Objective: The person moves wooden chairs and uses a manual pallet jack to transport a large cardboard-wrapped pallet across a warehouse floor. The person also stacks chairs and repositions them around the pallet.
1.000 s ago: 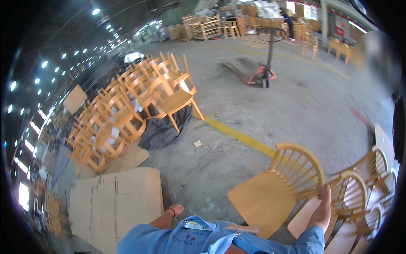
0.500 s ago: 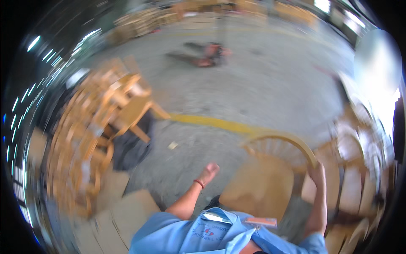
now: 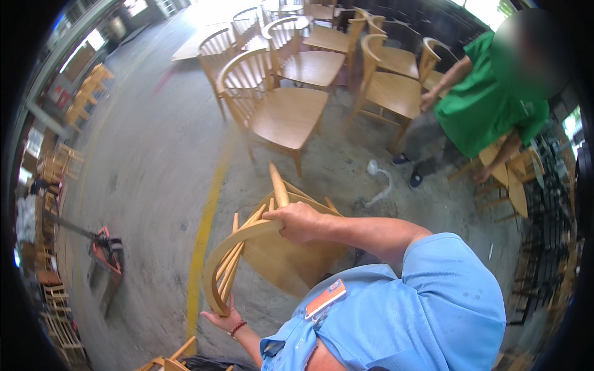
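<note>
Holding chair [image 3: 294, 263] tilted just in front of blue shirt [image 3: 396, 309]. Gripping back rail [image 3: 250, 230] with right hand [image 3: 299, 222], fingers wrapped round. Touching rail's other end with partly spread left hand [image 3: 228, 319]; can't tell if closed. Seeing yellow line [image 3: 207, 238] left of chair, then other chairs [image 3: 281, 120] ahead, co-worker [image 3: 489, 102] in green at right, pallet jack [image 3: 106, 250] farther left.

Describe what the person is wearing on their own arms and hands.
Both hands are ungloved. The left hand has a dark red, beaded-looking bracelet at its wrist. The right hand shows no wristwear; its arm has a loose, short, light blue sleeve. The left sleeve is hard to make out.
</note>
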Demonstrator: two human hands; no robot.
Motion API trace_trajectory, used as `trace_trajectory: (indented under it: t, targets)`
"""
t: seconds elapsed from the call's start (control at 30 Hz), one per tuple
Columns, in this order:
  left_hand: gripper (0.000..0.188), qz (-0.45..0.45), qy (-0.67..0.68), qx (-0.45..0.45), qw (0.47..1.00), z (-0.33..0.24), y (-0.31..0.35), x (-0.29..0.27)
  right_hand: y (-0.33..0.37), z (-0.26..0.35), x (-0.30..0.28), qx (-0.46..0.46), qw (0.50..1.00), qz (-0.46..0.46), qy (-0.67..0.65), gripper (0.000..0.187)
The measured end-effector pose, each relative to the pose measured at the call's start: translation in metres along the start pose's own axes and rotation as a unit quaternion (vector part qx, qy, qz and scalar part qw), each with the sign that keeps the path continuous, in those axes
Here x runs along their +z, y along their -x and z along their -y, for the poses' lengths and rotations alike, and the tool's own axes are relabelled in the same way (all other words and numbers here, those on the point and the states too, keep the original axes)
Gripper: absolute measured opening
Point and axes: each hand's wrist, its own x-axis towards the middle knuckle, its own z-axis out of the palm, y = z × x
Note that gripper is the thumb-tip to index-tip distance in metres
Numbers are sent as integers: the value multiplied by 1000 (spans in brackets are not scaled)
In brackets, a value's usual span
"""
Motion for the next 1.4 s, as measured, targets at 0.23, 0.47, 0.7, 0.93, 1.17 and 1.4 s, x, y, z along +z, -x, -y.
trace_trajectory:
  t: [0.23, 0.47, 0.7, 0.93, 1.17, 1.4]
  targets:
    - [47, 113, -92, 9, 989, 11, 41, 53, 87, -61, -34, 67, 993, -61, -71, 56]
    - [36, 216, -207, 34, 954, 73, 108, 122, 205, -168, -55, 121, 970, -158, -138, 57]
    - [24, 292, -291, -51, 909, 186, 201, 202, 353, -251, -79, 242, 916, -272, -169, 52]
    - [24, 416, -334, -146, 833, 307, 281, 279, 485, -273, -114, 329, 808, -410, -266, 48]
    - [22, 497, -314, -229, 776, 408, 371, 366, 559, -298, -154, 351, 737, -527, -235, 46]
    - [21, 577, -245, -306, 716, 515, 407, 453, 572, -347, -255, 351, 712, -568, -217, 46]
